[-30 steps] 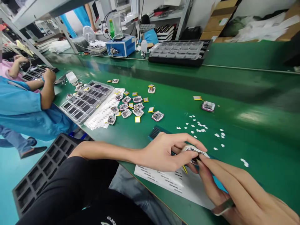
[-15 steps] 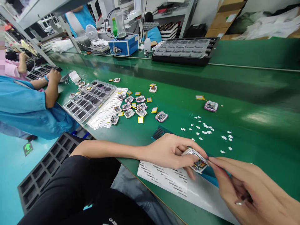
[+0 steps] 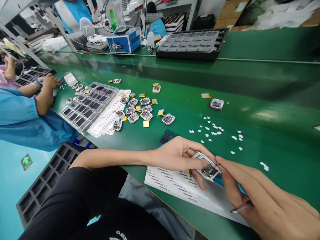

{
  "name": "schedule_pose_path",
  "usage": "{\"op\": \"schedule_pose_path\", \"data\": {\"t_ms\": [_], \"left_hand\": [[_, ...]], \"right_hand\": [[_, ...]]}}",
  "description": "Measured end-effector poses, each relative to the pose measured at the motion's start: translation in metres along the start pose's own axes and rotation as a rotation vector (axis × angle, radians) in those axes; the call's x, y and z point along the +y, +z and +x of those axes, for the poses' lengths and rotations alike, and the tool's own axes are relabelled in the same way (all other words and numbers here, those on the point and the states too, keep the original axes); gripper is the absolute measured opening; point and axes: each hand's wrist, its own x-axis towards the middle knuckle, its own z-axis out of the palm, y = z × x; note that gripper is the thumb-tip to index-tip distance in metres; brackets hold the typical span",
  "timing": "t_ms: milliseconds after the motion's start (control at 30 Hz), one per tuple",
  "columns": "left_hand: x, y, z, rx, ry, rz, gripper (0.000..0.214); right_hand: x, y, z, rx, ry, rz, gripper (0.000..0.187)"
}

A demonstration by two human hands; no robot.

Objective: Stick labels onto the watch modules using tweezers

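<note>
My left hand (image 3: 178, 155) is closed around a small white-rimmed watch case (image 3: 207, 168) with its circuit board facing up, the thumb lying over the board. A bit of yellow battery (image 3: 190, 173) shows under the hand. My right hand (image 3: 252, 190) pinches at the right edge of the case with thumb and forefinger; what sits between the tips is too small to make out. A slim metal tool (image 3: 241, 206) pokes out from under its curled fingers. Beneath both hands lies a printed white sheet (image 3: 170, 185).
Several open watch cases (image 3: 146, 115) with batteries lie left of centre, beside a clear tray (image 3: 87, 106). White scraps (image 3: 217, 130) dot the green table (image 3: 185, 76). A co-worker's arm (image 3: 43, 96) is at the left; a black tray (image 3: 187, 55) stands behind.
The view has shifted, so table items sit a little further left and higher. The watch case has tilted to show more of its board, and more of the metal tool shows under my right hand.
</note>
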Motion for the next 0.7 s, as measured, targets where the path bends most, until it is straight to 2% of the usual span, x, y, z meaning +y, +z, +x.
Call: {"op": "schedule_pose_path", "data": {"t_ms": [100,233,300,400,500,700], "left_hand": [[0.001,0.001,0.000,0.005,-0.010,0.015,0.011],[-0.002,0.003,-0.001,0.025,-0.004,0.028,0.012],[-0.005,0.003,-0.002,0.025,0.001,0.038,0.010],[-0.008,0.002,-0.002,0.038,0.021,0.050,0.008],[-0.011,0.000,-0.002,0.041,0.025,0.047,0.007],[-0.009,0.000,-0.001,0.030,0.021,0.091,0.009]], "right_hand": [[0.000,-0.003,0.013,0.041,-0.187,-0.042,0.074],[0.005,-0.003,0.012,0.013,-0.170,-0.134,0.033],[0.007,-0.002,0.010,0.044,-0.147,-0.156,0.022],[0.007,-0.002,0.009,0.077,-0.129,-0.126,0.021],[0.008,-0.001,0.008,0.050,-0.184,-0.106,0.018],[0.023,0.004,-0.008,0.058,-0.283,-0.114,0.031]]}}
